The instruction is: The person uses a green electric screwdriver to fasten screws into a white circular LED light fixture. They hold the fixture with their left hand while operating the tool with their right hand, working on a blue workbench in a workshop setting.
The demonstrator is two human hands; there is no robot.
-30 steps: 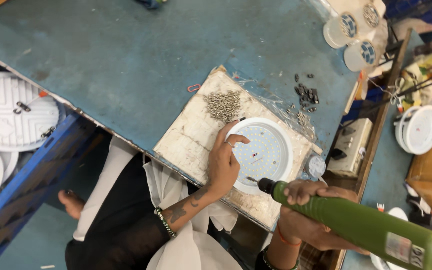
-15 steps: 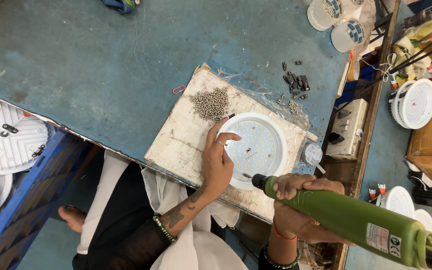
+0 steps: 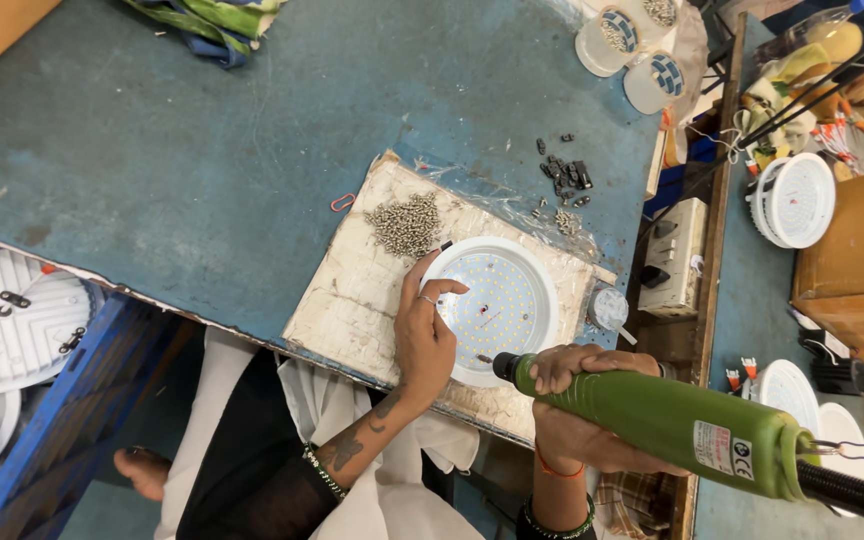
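We see the left hand (image 3: 424,335) resting on the rim of a round white LED lamp disc (image 3: 492,305), fingers spread, gripping nothing. The disc lies on a worn white board (image 3: 352,290) atop the blue table (image 3: 202,150) — a heap of small screws (image 3: 405,225) sits just beside it. The right hand (image 3: 577,405) is wrapped firmly round a green electric screwdriver (image 3: 672,425), its tip touching the disc's near edge.
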